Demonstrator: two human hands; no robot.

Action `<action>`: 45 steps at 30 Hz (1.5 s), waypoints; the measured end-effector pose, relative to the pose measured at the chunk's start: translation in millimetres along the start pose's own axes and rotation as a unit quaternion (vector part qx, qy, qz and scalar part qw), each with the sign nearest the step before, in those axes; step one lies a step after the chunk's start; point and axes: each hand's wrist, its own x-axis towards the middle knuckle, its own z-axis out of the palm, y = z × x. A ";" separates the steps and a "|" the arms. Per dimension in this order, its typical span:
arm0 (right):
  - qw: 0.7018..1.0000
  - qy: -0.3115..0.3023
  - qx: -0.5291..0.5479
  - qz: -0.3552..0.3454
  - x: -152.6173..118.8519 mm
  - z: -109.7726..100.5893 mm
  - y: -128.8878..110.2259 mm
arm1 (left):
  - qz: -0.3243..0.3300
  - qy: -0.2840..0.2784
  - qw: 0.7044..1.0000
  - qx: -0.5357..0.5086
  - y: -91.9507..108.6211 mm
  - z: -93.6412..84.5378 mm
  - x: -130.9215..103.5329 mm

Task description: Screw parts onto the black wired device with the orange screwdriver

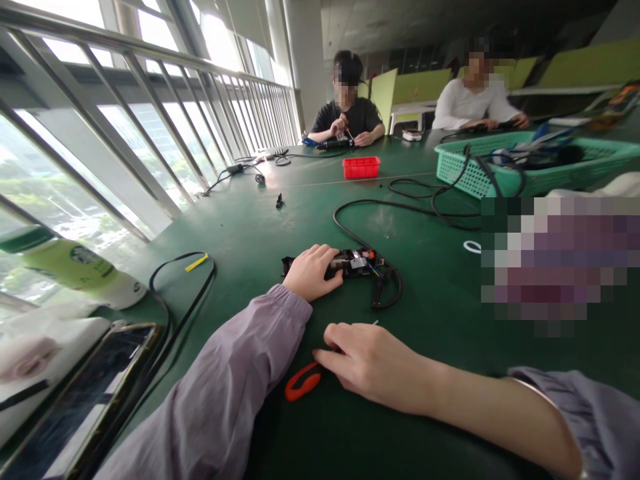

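Observation:
My left hand (314,272) lies over an opened black handheld device (359,261), fingers closed round its left half. Bare coloured wires, metal parts and an orange piece show in the device's uncovered right half, and a black cord leaves that end. Nearer to me, my right hand (373,360) is curled palm down, low over the table. An orange-and-black screwdriver handle (303,383) sticks out beyond its fingertips, and a thin pale tip shows behind the knuckles. The hand covers the middle of the screwdriver.
A small red tray (361,167) and a black part (279,201) lie farther up the green table (240,300). A teal basket (540,175) with cords stands right. At left are a bottle (75,267) and a phone (95,400). Two people sit at the far side.

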 end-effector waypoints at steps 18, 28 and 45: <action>0.905 0.278 0.137 0.293 -53.9 -30.1 54.5 | 0.000 -0.003 1.000 0.001 -2.3 0.5 0.0; 0.859 0.287 0.244 0.346 -51.0 -25.1 56.9 | 0.001 -0.004 1.000 0.001 -3.7 1.9 -0.2; 0.859 0.273 0.266 0.343 -52.5 -23.9 58.8 | 0.003 -0.001 1.000 0.000 -3.2 1.6 0.1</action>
